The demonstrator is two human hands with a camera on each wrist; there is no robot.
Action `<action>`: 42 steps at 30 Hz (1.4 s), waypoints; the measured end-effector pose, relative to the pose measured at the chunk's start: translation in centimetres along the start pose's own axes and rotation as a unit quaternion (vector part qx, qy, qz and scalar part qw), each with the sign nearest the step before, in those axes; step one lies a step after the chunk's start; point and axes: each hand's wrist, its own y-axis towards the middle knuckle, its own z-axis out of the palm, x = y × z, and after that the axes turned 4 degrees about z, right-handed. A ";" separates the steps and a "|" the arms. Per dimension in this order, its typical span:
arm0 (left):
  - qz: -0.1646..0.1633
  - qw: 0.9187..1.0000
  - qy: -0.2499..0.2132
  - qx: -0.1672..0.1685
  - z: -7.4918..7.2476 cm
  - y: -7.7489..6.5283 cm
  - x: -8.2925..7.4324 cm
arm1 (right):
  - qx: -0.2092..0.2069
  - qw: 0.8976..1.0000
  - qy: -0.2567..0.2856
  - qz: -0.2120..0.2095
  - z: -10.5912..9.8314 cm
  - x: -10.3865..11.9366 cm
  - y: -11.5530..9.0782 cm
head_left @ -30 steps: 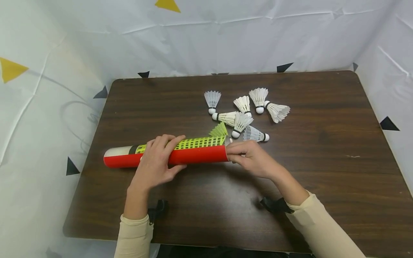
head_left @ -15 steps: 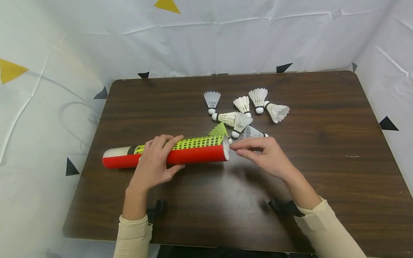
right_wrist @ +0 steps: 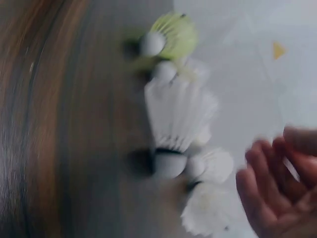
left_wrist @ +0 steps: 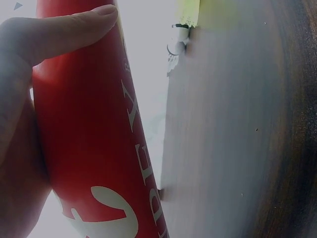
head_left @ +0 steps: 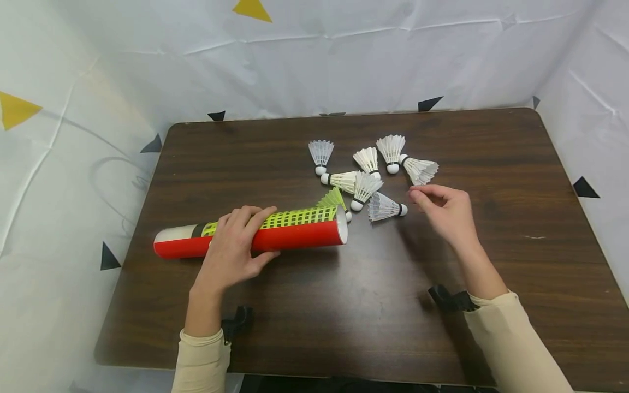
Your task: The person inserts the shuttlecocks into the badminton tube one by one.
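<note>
My left hand (head_left: 230,245) grips the middle of a red and yellow-green shuttlecock tube (head_left: 302,236), which lies sideways with its open end facing right. In the left wrist view, the thumb presses across the tube's red, lettered side (left_wrist: 89,119). Bent but holding nothing, the fingers of my right hand (head_left: 449,215) hover just right of a white shuttlecock (head_left: 385,207) and in front of another white shuttlecock (head_left: 421,170). A yellow-green shuttlecock (head_left: 334,198) lies behind the tube's open end. Whether anything is inside the tube is hidden.
Several more white shuttlecocks lie loosely grouped at the back middle, among them one with its cork forward (head_left: 321,155). The brown wooden table (head_left: 516,229) is bordered by white sheeting (head_left: 344,65) at the back and both sides.
My right hand has come out of the tube's open end and moved right and back toward the loose shuttlecocks. The left hand keeps its grip, the tube nearly still.
</note>
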 end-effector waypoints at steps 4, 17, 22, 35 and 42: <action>0.001 1.000 0.000 0.001 0.1 0.0 0.1 | -0.070 0.993 -0.085 0.054 0.1 -1.5 1.3; -0.005 1.000 0.002 0.005 0.0 -0.1 0.0 | -0.083 0.981 -0.151 0.088 1.4 -4.1 4.5; -0.004 1.000 0.003 0.005 0.0 -0.1 0.1 | -0.072 0.977 -0.176 0.096 1.6 -4.3 5.4; -0.005 1.000 0.002 0.003 -0.1 -0.1 0.0 | -0.087 0.976 -0.169 0.106 1.6 -5.4 6.1; -0.001 1.000 -0.002 0.001 -0.3 -0.1 -0.2 | -0.120 0.972 -0.170 0.112 1.4 -5.6 5.9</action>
